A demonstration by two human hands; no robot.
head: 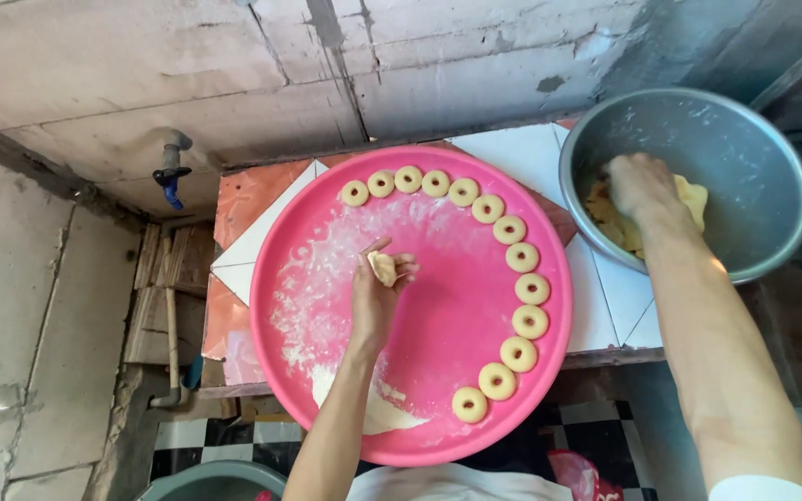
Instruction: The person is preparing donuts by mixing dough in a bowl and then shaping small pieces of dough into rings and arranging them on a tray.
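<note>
Dough piece [383,267], small and pale yellow, was pinched between the fingertips of the left hand [375,295], which was closed around it above the middle of the pink tray [308,232]. Right hand [640,186] was sunk into the dough mass [693,199] lying in the metal bowl [744,139]; whether its fingers were clenched on the dough could not be told, since they were hidden in it.

Tray: round, pink, dusted with white flour [313,297] over its left half, resting on a tiled tabletop [605,306] of white and orange tiles. Ring-shaped dough pieces [519,353], thirteen in number, lay in an arc along the tray's upper and right rim, each just beside the next. A flat pale smear of dough [378,413] lay near the tray's lower edge.

Bowl: grey metal, standing at the table's right end, just beside the tray.

Surroundings: concrete wall with a blue-handled tap [171,176] to the left; black-and-white chequered floor [605,427] below the table.
</note>
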